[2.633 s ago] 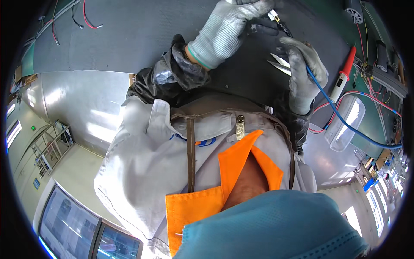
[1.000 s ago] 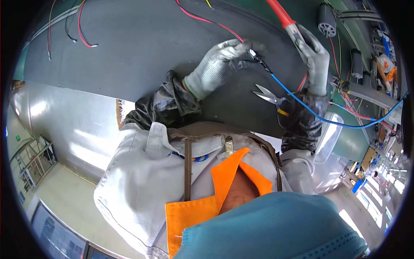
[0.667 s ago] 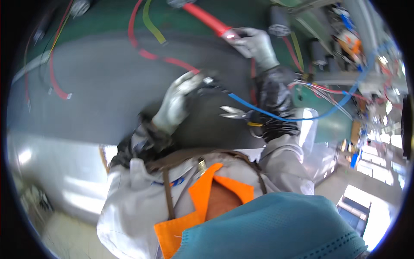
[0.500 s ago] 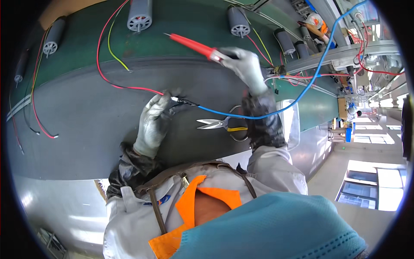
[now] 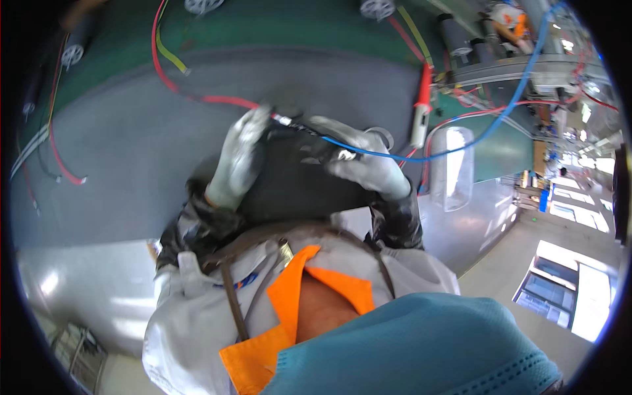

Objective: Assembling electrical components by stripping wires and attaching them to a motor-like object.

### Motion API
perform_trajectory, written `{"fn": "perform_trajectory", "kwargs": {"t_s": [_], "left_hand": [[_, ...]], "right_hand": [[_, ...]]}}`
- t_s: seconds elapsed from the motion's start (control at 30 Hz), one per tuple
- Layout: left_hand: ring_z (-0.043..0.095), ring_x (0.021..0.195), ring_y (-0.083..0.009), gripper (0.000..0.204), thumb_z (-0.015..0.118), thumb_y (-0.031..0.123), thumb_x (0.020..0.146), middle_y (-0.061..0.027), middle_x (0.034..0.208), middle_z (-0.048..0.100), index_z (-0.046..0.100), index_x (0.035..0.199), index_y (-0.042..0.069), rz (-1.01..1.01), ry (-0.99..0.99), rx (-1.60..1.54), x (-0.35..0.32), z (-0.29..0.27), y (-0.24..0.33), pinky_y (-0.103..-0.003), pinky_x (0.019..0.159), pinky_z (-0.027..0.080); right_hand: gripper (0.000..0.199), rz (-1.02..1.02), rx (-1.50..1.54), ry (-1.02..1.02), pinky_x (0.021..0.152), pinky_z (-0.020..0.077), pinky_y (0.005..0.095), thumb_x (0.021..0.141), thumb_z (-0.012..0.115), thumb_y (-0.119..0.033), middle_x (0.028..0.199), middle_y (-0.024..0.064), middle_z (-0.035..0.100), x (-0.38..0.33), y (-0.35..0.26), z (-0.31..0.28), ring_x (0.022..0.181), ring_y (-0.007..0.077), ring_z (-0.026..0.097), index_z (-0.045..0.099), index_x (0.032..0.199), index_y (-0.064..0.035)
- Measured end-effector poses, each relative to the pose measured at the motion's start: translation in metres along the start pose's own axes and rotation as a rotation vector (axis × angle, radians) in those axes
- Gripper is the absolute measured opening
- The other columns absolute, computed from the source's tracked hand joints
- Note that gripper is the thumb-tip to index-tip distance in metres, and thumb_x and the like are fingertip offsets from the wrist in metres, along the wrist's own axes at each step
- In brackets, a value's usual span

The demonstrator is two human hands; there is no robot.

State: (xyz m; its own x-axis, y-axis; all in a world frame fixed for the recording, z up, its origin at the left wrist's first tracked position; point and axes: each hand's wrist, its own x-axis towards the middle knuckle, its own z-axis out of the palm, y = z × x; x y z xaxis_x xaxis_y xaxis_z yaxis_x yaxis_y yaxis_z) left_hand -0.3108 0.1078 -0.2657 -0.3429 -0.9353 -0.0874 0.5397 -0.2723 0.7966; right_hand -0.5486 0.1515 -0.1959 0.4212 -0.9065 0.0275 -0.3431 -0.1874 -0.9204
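My left hand (image 5: pixel 240 155), in a pale glove, is closed around the end of a red wire (image 5: pixel 227 101). A metal clip with a dark sleeve (image 5: pixel 299 125) joins that end to a blue lead (image 5: pixel 454 153). My right hand (image 5: pixel 368 164), gloved too, is at the clip's blue-lead side. Its fingers are smeared by motion, so their grip cannot be made out. The scissors lie mostly hidden by this hand; a curved handle (image 5: pixel 383 136) shows behind it. A red test probe with a pale end (image 5: pixel 422 102) is to the right, apart from both hands.
Grey motors (image 5: pixel 454 36) with red and yellow-green wires stand along the green strip at the far side. A clear plastic tray (image 5: pixel 451 168) lies to the right, by a metal rail (image 5: pixel 526 69). Another person (image 5: pixel 510 23) is at the far right.
My right hand has left the red probe at the right and come down and left to the clip. My left hand keeps the red wire. The view has shifted, moving the motors up.
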Motion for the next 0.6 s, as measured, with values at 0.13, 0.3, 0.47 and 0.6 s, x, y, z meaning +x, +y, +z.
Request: {"fn": "perform_trajectory", "kwargs": {"t_s": [0.13, 0.3, 0.47, 0.6], "left_hand": [[0.060, 0.090, -0.0116, 0.033, 0.052, 0.027, 0.109, -0.0036, 0.102, 0.068, 0.067, 0.115, -0.002, 0.070, 0.129, 0.389, 0.000, -0.026, 0.013, -0.027, 0.084, 0.047], [0.046, 0.074, -0.0059, 0.042, 0.055, 0.040, 0.107, 0.0029, 0.084, 0.063, 0.072, 0.099, 0.002, 0.180, 0.450, 0.447, -0.007, -0.068, 0.049, -0.025, 0.068, 0.039], [0.040, 0.066, -0.0045, 0.046, 0.054, 0.042, 0.108, 0.0058, 0.078, 0.060, 0.075, 0.103, 0.002, 0.294, 0.509, 0.828, -0.030, -0.091, 0.081, -0.024, 0.061, 0.036], [0.071, 0.077, -0.0193, 0.034, 0.056, 0.025, 0.107, -0.0144, 0.090, 0.076, 0.077, 0.104, -0.001, 0.146, 1.100, 1.667, -0.062, -0.117, 0.131, -0.032, 0.072, 0.054]], "right_hand": [[0.029, -0.140, -0.099, 0.128, 0.078, 0.0576, 0.0303, 0.103, 0.058, -0.018, 0.103, 0.0123, 0.076, 0.019, -0.008, 0.004, 0.088, 0.0185, 0.072, 0.074, 0.118, 0.0021], [0.037, 0.120, 0.106, 0.742, 0.066, 0.0542, 0.0289, 0.108, 0.052, -0.024, 0.097, 0.0121, 0.074, -0.015, 0.016, -0.054, 0.080, 0.0194, 0.072, 0.067, 0.128, 0.0032], [0.040, 1.051, -0.717, 0.483, 0.068, 0.0491, 0.0262, 0.104, 0.061, -0.033, 0.086, 0.0071, 0.071, -0.030, 0.044, -0.086, 0.073, 0.0134, 0.063, 0.072, 0.112, 0.0047], [0.035, 0.563, -0.426, 0.254, 0.075, 0.0522, 0.0299, 0.098, 0.069, -0.028, 0.098, 0.0114, 0.073, -0.040, 0.021, -0.067, 0.077, 0.0135, 0.062, 0.072, 0.118, 0.0009]]}}
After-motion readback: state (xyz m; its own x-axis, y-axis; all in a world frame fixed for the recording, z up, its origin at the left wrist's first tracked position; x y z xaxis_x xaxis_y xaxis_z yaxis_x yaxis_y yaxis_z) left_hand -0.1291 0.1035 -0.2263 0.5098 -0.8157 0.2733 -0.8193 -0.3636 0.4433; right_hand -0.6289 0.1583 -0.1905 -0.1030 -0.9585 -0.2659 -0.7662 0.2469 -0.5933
